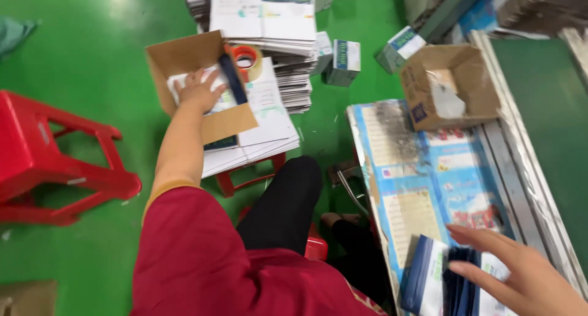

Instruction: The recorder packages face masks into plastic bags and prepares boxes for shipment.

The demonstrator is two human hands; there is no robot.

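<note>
The person sits low over a green floor (92, 59), and the work looks to me partway through, with plenty still waiting. The left hand (199, 90) reaches out to a shallow brown cardboard box (184, 56) that rests on a stack of flat printed sheets (269, 117) carried by a small red stool; the hand lies palm down, fingers loosely spread, on white papers in that box, pressing or touching them rather than gripping anything that I can see. A roll of tape with an orange core (247, 57) sits just beside the box, at the far edge of the stack. The right hand (520, 273) is at the near edge of the table (520, 187), fingers open and stretched over a bundle of dark blue and white flat packs (441, 279), touching them without closing on them. An open brown carton (450, 86) stands toward the table's far end on blue printed sheets. Taller piles of sheets and a few small folded boxes (343, 62) stand on the floor beyond, so much material seems unhandled yet.
</note>
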